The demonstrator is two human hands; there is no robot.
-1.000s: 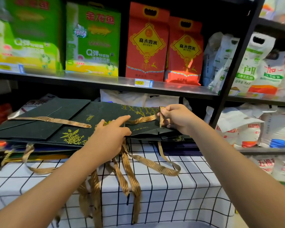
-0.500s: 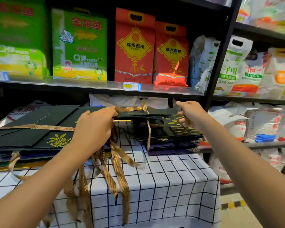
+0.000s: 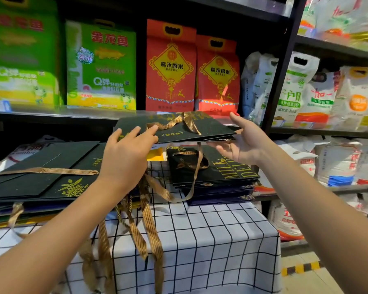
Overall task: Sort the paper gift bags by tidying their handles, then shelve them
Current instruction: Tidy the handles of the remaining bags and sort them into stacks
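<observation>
Held bag: flat-folded black paper gift bag (image 3: 179, 132) with gold print, raised in the air above the right-hand stack, roughly level, in front of the shelf edge.
Held bag handles: gold ribbon handles (image 3: 183, 122) lie gathered on the bag's top face; one ribbon loop hangs below the bag toward the stack.
Left hand: left hand (image 3: 125, 151) rests on the bag's near-left corner, fingers extended on the top face, fingertips touching the ribbon. The thumb is hidden, so a clamp from below cannot be confirmed.
Right hand: right hand (image 3: 242, 143) is at the bag's right edge, palm turned inward, fingers spread and straight beneath the edge, thumb raised above it. Fingers are apart, not curled round the bag.
Right stack: black gift bags (image 3: 212, 172) lettered in gold lie flat on top of dark blue bags, on the table directly under the held bag.
Left stack: larger flat black gift bags (image 3: 40, 172) with one ribbon across the top; further ribbons hang over the table front.
Table: covered by a white cloth with black grid lines (image 3: 200, 240).
Shelf above: green rice packs (image 3: 101, 66) and red rice packs (image 3: 170, 66), upright.
Right shelving: white sacks (image 3: 295, 88).
</observation>
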